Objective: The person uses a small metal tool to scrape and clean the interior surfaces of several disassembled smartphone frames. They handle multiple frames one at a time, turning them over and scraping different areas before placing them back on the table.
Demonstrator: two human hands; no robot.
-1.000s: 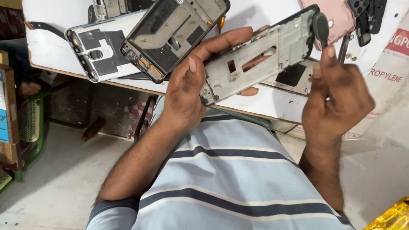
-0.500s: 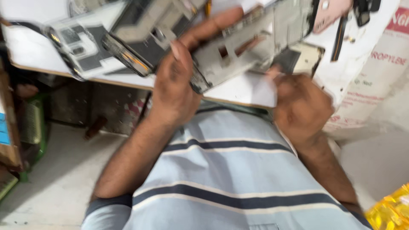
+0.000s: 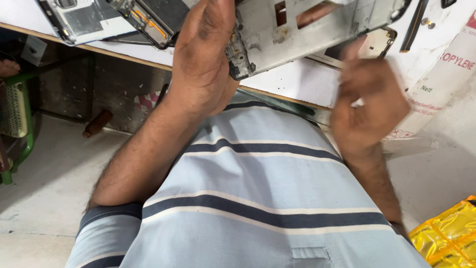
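Observation:
My left hand (image 3: pixel 206 54) grips the lower end of a bare silver metal phone frame (image 3: pixel 307 30) with cut-out slots, holding it tilted above the white table's edge (image 3: pixel 277 82). My right hand (image 3: pixel 367 109) is motion-blurred just below the frame's right end, over my striped shirt. Its fingers are loosely curled and one reaches up toward the frame. Nothing shows in it. A thin dark tool (image 3: pixel 412 27) lies on the table to the upper right, apart from that hand.
Two more opened phone bodies (image 3: pixel 82 20) (image 3: pixel 151 17) lie on the table at top left, and another part (image 3: pixel 378 43) under the held frame. A green plastic basket (image 3: pixel 17 116) and brown bottle (image 3: pixel 96 124) are on the floor left; yellow packets (image 3: pixel 448 235) lower right.
My right hand has let go of the thin tool and dropped down from the frame's right end. The view has moved closer, with the frame raised toward the top.

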